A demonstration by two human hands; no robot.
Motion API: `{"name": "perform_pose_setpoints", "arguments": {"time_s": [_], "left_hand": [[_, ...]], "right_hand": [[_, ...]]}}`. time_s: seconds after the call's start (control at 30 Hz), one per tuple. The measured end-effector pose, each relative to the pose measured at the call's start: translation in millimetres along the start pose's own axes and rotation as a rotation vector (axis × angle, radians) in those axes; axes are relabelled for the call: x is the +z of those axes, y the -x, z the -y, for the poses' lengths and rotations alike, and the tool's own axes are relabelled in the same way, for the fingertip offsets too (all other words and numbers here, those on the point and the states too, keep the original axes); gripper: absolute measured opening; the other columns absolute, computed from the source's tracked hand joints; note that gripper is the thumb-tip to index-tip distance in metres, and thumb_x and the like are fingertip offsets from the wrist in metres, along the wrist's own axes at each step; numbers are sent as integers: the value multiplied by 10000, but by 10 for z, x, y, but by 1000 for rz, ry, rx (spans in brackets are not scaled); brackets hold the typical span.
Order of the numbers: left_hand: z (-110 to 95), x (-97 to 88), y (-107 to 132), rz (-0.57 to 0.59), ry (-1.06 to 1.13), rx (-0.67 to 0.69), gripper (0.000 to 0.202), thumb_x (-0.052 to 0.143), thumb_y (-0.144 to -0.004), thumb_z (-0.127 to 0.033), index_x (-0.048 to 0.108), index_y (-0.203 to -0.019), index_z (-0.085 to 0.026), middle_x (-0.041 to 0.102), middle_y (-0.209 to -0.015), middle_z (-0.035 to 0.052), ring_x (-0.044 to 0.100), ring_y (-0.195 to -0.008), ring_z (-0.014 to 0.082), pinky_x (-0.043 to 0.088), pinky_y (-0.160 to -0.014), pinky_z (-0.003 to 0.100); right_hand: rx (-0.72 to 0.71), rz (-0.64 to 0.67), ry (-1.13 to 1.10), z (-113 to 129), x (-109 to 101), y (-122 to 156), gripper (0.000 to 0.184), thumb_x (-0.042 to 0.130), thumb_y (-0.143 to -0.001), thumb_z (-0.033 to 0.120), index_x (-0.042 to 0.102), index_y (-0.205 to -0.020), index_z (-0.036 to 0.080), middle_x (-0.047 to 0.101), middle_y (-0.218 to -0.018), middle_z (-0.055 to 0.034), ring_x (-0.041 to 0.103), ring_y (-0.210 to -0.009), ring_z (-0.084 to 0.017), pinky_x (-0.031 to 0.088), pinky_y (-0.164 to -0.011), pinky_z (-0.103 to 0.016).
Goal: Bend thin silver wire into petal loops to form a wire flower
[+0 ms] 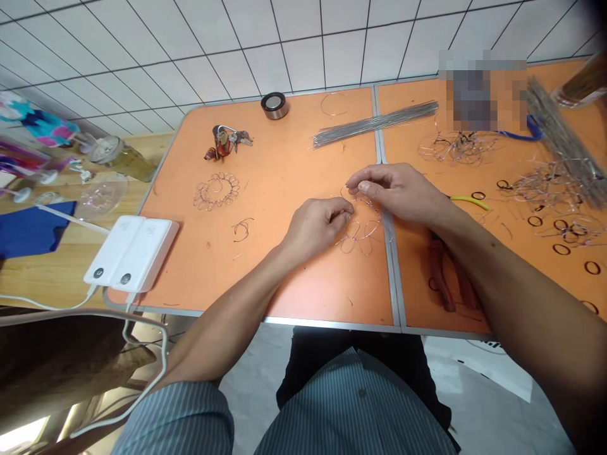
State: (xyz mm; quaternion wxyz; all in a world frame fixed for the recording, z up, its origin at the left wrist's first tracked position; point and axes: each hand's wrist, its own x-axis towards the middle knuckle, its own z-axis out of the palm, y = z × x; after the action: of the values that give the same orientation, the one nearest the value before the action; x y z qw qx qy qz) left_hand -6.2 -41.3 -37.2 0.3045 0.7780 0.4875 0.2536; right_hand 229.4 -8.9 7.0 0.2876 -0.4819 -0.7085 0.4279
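Note:
A thin wire ring with petal-like loops (pixel 356 237) lies between my hands over the orange table, near its metal seam. The fingers of my left hand (pixel 322 224) pinch the ring's left side. My right hand (pixel 396 189) has thumb and forefinger closed at the upper part of the ring, where a fine wire stands up near the fingertips. Part of the ring is hidden behind my fingers. Under my right forearm rest red-handled pliers (pixel 443 278), partly covered, and a yellow handle (pixel 469 201) sticks out beyond the wrist.
A similar looped wire ring (pixel 217 191), keys (pixel 227 142) and a tape roll (pixel 274 105) are at left. Straight wires (pixel 374 124) lie at the back. Tangled wire pieces (pixel 545 183) and small dark rings (pixel 562 249) spread at right. White power banks (pixel 130 253) sit at the left edge.

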Motion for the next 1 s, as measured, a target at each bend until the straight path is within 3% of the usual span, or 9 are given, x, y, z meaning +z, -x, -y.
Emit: {"name": "perform_pose_setpoints", "arguments": {"time_s": [0.1, 0.43, 0.63, 0.83, 1.0], "left_hand": [[12, 3, -2, -11, 10, -9, 273, 613, -1029, -176, 880, -1070, -214, 809, -870, 19, 603, -717, 159, 418, -720, 325], [10, 8, -2, -34, 70, -67, 203, 702, -1020, -231, 887, -1103, -222, 752, -795, 7, 591, -695, 160, 402, -690, 319], [-25, 4, 6, 16, 33, -57, 175, 727, -1031, -223, 896, -1076, -217, 766, -806, 22, 567, -702, 159, 356, -684, 322], [-58, -2, 6, 42, 25, -35, 214, 695, -1045, -196, 908, -1053, -221, 859, -935, 50, 665, -788, 181, 456, -766, 326], [-30, -34, 3, -5, 35, -47, 284, 672, -1020, -181, 932, -1129, -214, 778, -786, 22, 618, -706, 172, 407, -693, 315]], "right_hand": [[-10, 8, -31, -26, 14, 0, 122, 819, -991, 327, 905, -1073, 300, 940, -1195, -66, 831, -1207, -356, 644, -1093, -495], [-14, -49, 14, -99, 12, 12, 130, 893, -938, 364, 935, -1041, 296, 877, -999, -66, 761, -928, -309, 588, -796, -425], [-12, 2, 10, -81, 37, -10, 131, 858, -923, 345, 919, -991, 251, 887, -987, -67, 760, -930, -278, 573, -809, -391], [-15, -2, 30, -82, 96, -24, 59, 834, -888, 269, 869, -908, 225, 810, -846, -34, 671, -792, -213, 491, -735, -354], [-30, -20, 52, -92, 97, -29, 22, 811, -870, 225, 832, -865, 230, 735, -779, -9, 602, -730, -193, 438, -698, -354]]}}
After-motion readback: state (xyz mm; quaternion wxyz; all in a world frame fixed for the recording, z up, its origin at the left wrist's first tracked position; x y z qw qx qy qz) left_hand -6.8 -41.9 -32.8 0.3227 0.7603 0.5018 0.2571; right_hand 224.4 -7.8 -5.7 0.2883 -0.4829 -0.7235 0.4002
